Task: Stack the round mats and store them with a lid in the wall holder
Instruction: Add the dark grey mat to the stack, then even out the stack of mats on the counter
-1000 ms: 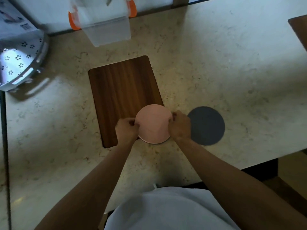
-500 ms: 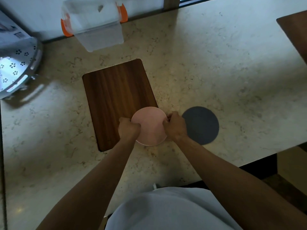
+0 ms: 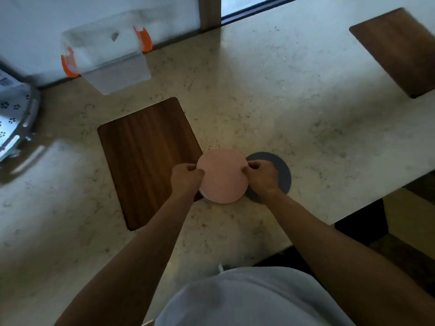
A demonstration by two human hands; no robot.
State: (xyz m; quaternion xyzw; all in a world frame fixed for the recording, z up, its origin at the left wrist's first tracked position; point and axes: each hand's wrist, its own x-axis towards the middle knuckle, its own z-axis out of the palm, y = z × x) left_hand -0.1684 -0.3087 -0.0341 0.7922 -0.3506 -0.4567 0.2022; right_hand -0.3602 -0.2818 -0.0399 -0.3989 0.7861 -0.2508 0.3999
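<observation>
Both my hands hold a pink round mat by its edges, my left hand on its left rim and my right hand on its right rim. A pale edge of another mat shows under its lower left. A dark grey round mat lies flat on the counter just to the right, partly covered by my right hand and the pink mat. A shiny perforated metal lid rests at the far left edge.
A dark wooden board lies left of the mats, a second board at the far right. A clear plastic container with orange clips stands against the back wall. The counter's front edge runs close to my body.
My hands have carried the pink mat to the right, off the wooden board's corner, so it now overlaps the grey mat's left side.
</observation>
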